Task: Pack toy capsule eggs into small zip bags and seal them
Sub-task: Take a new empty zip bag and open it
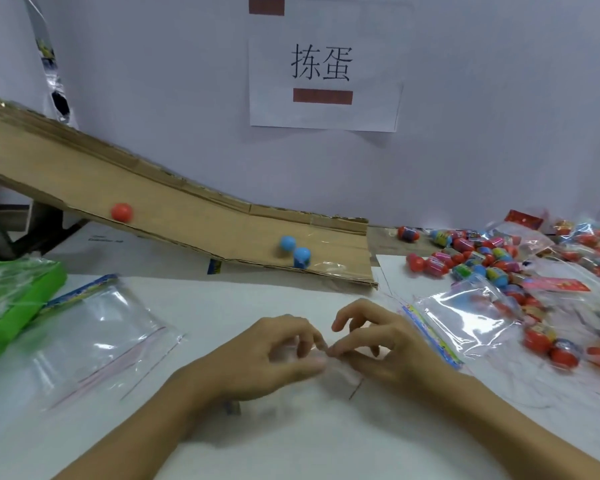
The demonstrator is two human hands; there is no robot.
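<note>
My left hand (274, 355) and my right hand (378, 344) meet at the middle of the white table, fingertips together, pinching a small clear zip bag (340, 370) that is blurred and hard to make out. A pile of capsule eggs (478, 258) in red, blue and green lies at the right. Clear zip bags (465, 317) lie right of my right hand, partly over some eggs. A larger stack of clear zip bags (97, 341) lies to the left.
A cardboard ramp (187, 209) slopes down from the left along the back wall, with one red egg (121, 212) and two blue eggs (293, 251) on it. A green box (18, 306) sits at the left edge. A paper sign (323, 81) hangs on the wall.
</note>
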